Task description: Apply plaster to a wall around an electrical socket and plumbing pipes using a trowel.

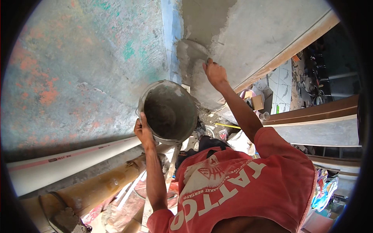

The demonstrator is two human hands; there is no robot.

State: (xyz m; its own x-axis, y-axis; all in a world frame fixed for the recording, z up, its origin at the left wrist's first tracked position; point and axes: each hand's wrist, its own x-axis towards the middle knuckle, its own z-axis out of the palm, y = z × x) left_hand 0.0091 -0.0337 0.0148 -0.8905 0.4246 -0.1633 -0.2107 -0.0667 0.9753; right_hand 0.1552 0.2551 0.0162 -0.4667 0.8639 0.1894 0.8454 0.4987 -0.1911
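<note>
One bucket, one trowel, two hands, two long poles.

One grey mortar bucket (168,112) shows, gripped at its rim by one left hand (143,131); one right hand (215,72) presses one plastering trowel (193,50) onto the wall, with one patch of fresh grey mortar (202,23) above it. Along the lower left lie one white plastic pipe (66,161) and one bamboo pole (93,190), two long round things in all. One person is in view, in one red shirt (248,190). At the right, one cardboard box (257,102) and one yellow tape measure strip (227,125) can be counted; the heap of small clutter beyond them is too small to count.
</note>
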